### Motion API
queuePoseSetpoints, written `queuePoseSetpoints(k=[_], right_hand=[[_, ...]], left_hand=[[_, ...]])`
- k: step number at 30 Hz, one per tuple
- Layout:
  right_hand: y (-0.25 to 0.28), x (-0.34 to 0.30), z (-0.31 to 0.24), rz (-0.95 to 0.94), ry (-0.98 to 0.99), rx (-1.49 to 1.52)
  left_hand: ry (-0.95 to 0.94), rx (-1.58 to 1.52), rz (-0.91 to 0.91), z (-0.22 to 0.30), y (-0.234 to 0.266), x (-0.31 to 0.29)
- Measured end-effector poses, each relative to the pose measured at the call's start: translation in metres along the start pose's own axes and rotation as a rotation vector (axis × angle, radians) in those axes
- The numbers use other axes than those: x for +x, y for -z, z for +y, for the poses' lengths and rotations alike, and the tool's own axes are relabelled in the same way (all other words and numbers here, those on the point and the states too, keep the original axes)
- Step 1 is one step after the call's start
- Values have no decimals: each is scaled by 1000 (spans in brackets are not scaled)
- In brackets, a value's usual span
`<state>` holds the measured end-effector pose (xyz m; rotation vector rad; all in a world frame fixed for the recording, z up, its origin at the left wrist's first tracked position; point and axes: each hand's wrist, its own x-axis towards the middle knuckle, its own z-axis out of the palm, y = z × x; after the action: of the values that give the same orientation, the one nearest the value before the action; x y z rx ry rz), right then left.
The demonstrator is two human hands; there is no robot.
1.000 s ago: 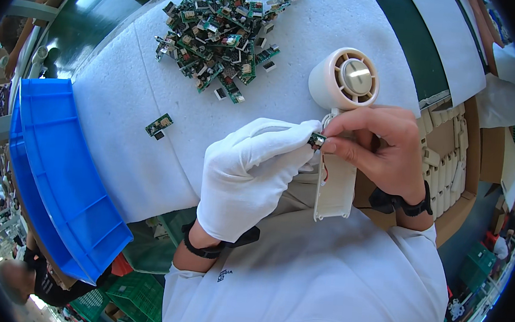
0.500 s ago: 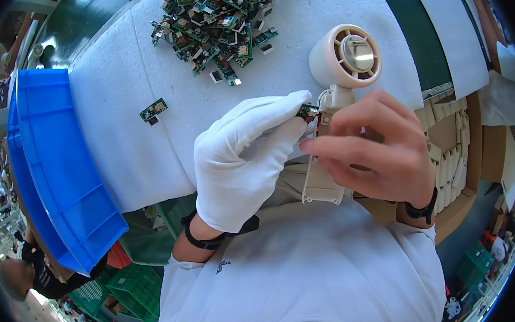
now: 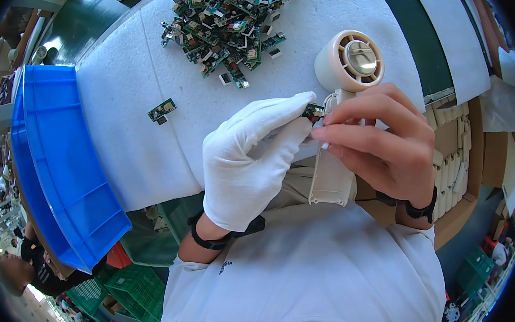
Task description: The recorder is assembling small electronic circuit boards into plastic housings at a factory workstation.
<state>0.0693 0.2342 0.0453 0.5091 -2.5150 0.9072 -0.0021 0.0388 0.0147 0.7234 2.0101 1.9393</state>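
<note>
My left hand [image 3: 249,154], in a white glove, pinches a small green circuit board [image 3: 313,111] between thumb and forefinger. My bare right hand [image 3: 386,144] meets it there, fingertips pressed together beside the board. A small white piece [image 3: 325,146] shows at those fingertips; its kind is too small to tell. Under the right hand lies a cream handheld fan with a round head [image 3: 351,60] pointing away from me. Its handle shell [image 3: 331,182] is open and reaches toward my body. The right hand hides the upper part of the handle.
A heap of circuit boards [image 3: 222,28] lies on the white foam sheet [image 3: 119,150], with one loose board [image 3: 162,110] to the left. A blue plastic bin [image 3: 72,164] stands at left. On the right, a cardboard box [image 3: 475,148] holds several cream shells. A person [image 3: 25,270] is at lower left.
My right fingertips have come together close to the board, where the small white piece now shows. The left hand keeps its pinch on the board. The whole view has shifted slightly.
</note>
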Motion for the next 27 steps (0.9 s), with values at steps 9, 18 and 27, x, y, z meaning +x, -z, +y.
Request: queuePoseSetpoints(k=[9, 18, 27], right_hand=[[-5, -1, -15, 133, -291, -60], [-6, -1, -14, 116, -205, -123], [-21, -7, -27, 200, -332, 13]], left_hand=[[8, -31, 31, -1, -4, -3], [-205, 213, 16, -1, -4, -6], [-474, 470, 118, -11, -17, -19]])
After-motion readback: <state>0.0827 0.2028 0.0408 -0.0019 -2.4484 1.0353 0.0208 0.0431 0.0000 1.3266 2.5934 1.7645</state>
